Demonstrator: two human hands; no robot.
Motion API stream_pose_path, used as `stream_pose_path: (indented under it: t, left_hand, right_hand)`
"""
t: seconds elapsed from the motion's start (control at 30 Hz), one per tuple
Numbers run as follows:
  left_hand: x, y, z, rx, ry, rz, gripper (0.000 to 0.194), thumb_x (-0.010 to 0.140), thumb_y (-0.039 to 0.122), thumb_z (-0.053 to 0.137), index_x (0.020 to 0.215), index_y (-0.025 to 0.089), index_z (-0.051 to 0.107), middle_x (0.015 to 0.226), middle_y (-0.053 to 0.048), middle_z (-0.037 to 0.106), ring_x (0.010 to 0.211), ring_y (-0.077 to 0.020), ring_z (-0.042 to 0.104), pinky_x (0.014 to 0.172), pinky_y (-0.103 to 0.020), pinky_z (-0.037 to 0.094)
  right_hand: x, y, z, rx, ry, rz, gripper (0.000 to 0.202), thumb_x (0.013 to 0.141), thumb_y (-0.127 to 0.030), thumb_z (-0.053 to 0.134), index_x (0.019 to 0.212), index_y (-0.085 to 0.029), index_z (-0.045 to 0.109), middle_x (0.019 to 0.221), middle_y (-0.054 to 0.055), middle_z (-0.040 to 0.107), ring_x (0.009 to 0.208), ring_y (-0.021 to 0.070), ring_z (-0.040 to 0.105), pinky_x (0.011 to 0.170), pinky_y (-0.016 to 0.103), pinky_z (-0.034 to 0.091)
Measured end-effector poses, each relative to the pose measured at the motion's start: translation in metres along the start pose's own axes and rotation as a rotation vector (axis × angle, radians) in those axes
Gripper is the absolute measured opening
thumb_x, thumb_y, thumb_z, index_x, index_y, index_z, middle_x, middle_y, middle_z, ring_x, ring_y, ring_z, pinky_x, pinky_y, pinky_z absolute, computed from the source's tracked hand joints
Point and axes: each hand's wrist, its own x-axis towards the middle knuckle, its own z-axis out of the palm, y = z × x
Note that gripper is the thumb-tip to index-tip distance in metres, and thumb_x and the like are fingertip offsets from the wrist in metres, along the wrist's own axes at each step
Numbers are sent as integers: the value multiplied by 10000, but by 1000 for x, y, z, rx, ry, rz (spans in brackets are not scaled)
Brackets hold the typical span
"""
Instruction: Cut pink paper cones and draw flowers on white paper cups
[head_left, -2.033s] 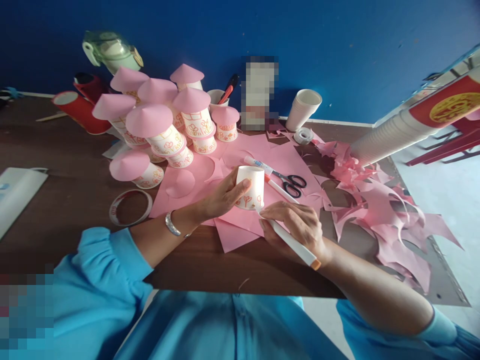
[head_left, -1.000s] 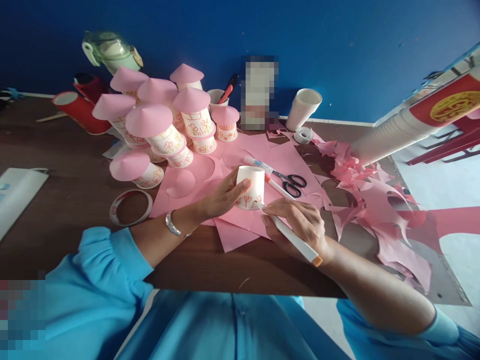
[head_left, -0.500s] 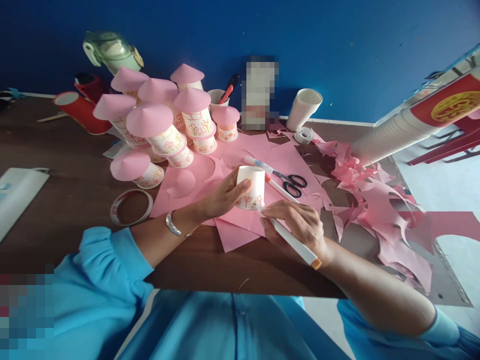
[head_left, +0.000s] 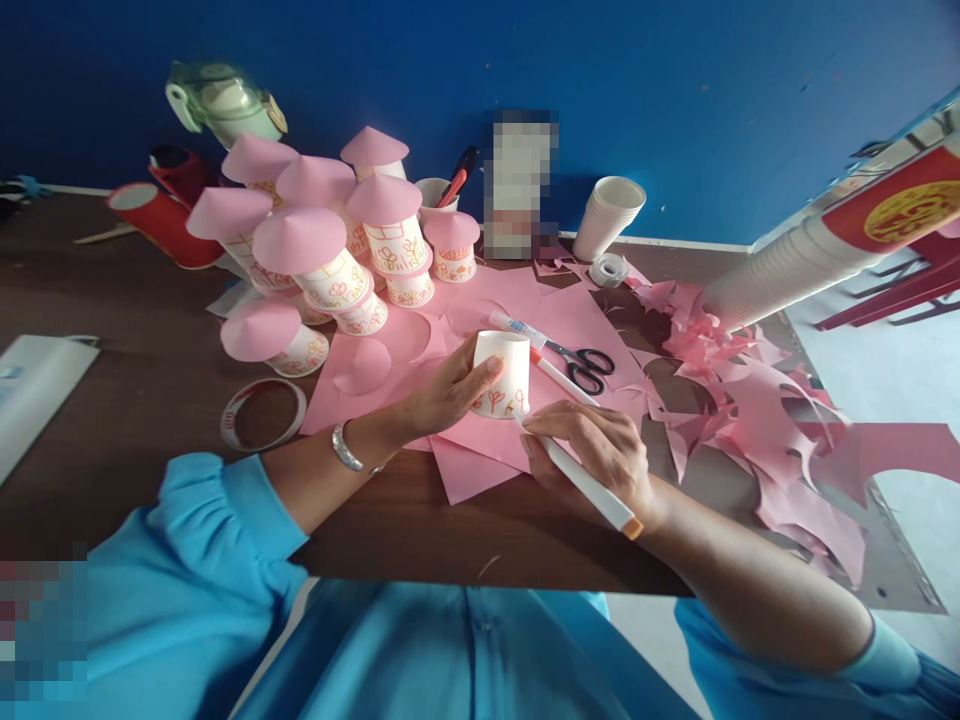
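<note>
My left hand (head_left: pixel 454 388) is wrapped round the left side of a white paper cup (head_left: pixel 511 372), thumb across its front. Red and orange flowers are drawn along the cup's lower part. In my right hand (head_left: pixel 592 450) is a white marker pen (head_left: pixel 589 487) with an orange end, its tip at the cup's lower right edge. Just behind lie black-handled scissors (head_left: pixel 586 368), a capped glue stick or pen (head_left: pixel 516 326) and a second white marker with a red-orange part (head_left: pixel 562 377). Pink paper sheets (head_left: pixel 480 470) are spread under the cup.
Several decorated cups with pink cone roofs (head_left: pixel 300 240) stand at the back left. A tape roll (head_left: pixel 262 415) lies left of my arm. Pink scraps (head_left: pixel 772 430) cover the right side, beside a long stack of cups (head_left: pixel 780 265). Another cup stack (head_left: pixel 609 220) stands by the wall.
Another bit of drawing shows on the cup's lower right side. Both hands stay nearly in the same place.
</note>
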Motion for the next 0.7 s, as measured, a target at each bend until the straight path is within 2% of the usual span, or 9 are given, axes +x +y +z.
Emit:
stream_pose_path:
  t: [0.17, 0.4, 0.7]
  left_hand:
    - [-1, 6, -1, 12, -4, -54, 472, 1067, 515, 418, 1287, 145, 610, 1216, -172, 726, 888, -202, 682, 656, -297, 584]
    - [0, 4, -1, 54, 15, -16, 463, 1069, 517, 414, 1303, 155, 582, 1089, -142, 745, 842, -203, 674, 641, -309, 579]
    - [0, 8, 0, 36, 12, -22, 475, 1072, 531, 417, 1249, 149, 638, 1274, -162, 708, 873, -178, 674, 645, -276, 576]
  right_hand:
    - [4, 0, -3, -43, 17, 1, 179, 941, -54, 637, 994, -216, 582, 720, -18, 730, 583, 140, 715, 540, 246, 556]
    - [1, -2, -1, -26, 12, 9, 209, 912, -47, 648, 1006, -224, 590, 748, -15, 747, 602, 151, 734, 543, 251, 579]
    - [2, -5, 1, 13, -8, 0, 172, 934, -59, 646, 999, -207, 587, 763, 16, 760, 628, 161, 757, 570, 253, 609]
